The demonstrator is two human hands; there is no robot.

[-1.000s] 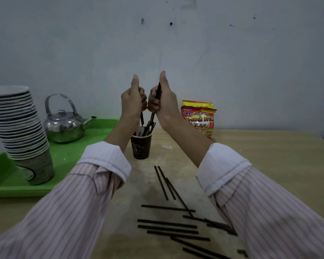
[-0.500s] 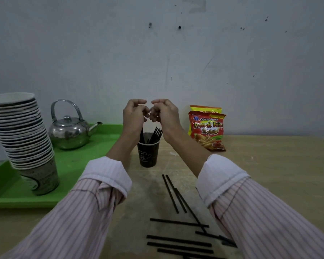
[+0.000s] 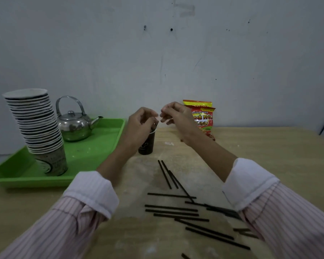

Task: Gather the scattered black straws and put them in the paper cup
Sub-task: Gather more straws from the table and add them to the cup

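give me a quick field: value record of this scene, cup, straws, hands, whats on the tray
paper cup: dark, upright on the table, partly hidden by the left hand
loose straws: many black ones flat on the table, nearer the person than the cup
left hand: above the cup rim, fingers curled, nothing visibly held
right hand: raised beside the left hand, apparently empty
green tray: holds a metal kettle and a leaning stack of paper cups
snack packets: against the wall, behind the right hand

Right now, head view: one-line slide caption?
Both hands, left and right, empty above the paper cup; black straws remain scattered.
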